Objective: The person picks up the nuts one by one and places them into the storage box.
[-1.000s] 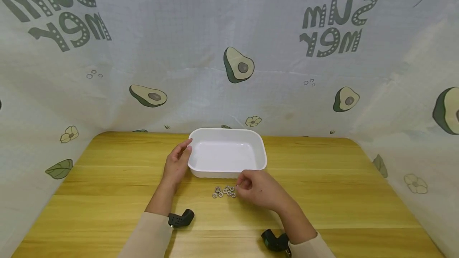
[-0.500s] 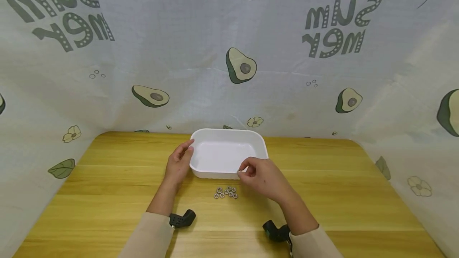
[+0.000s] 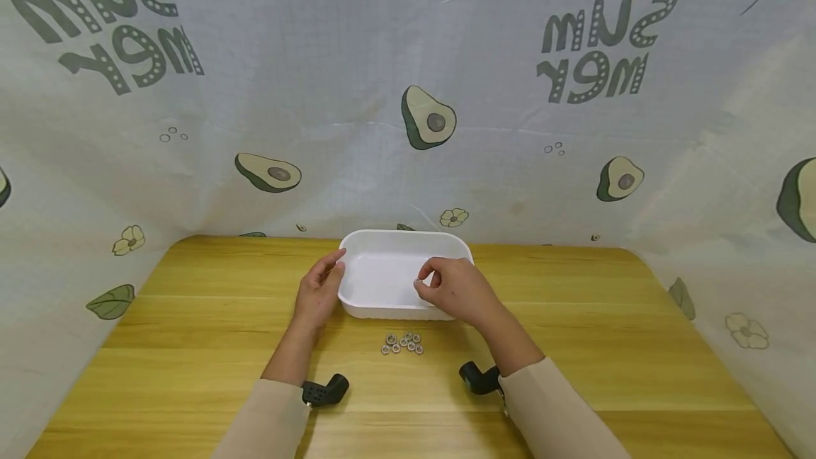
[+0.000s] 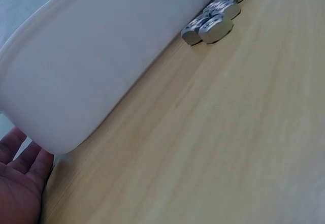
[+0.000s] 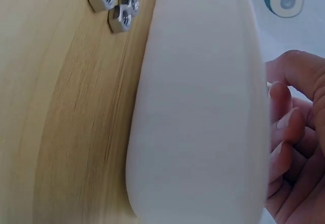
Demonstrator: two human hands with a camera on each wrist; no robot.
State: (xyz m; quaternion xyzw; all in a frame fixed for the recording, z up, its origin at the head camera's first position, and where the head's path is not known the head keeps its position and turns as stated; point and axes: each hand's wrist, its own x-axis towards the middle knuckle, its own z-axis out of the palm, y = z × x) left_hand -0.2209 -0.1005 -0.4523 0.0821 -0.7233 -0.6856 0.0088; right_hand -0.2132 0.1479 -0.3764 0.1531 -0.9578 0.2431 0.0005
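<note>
A white rectangular tray (image 3: 398, 313) sits on the wooden table. My left hand (image 3: 316, 297) rests against its left side, its fingers fairly straight at the tray's corner in the left wrist view. Over the inside of the tray, toward its right half, my right hand (image 3: 460, 290) pinches a small metal nut (image 3: 418, 281) between thumb and index finger. The right wrist view mostly hides that nut behind the tray wall. Several hex nuts (image 3: 392, 339) lie in a loose cluster on the table just in front of the tray; the left wrist view shows these nuts (image 4: 216, 29) beside the wall.
The wooden table (image 3: 574, 346) extends to both sides and in front of the tray. Behind it hangs a pale curtain (image 3: 357, 91) printed with avocados. A black wrist camera (image 3: 326, 391) is on the left wrist and another black camera (image 3: 479, 378) on the right.
My right hand has lifted the nut from beside the cluster, carried it over the tray's front rim and now holds it above the inside. The left hand stays at the tray's left side.
</note>
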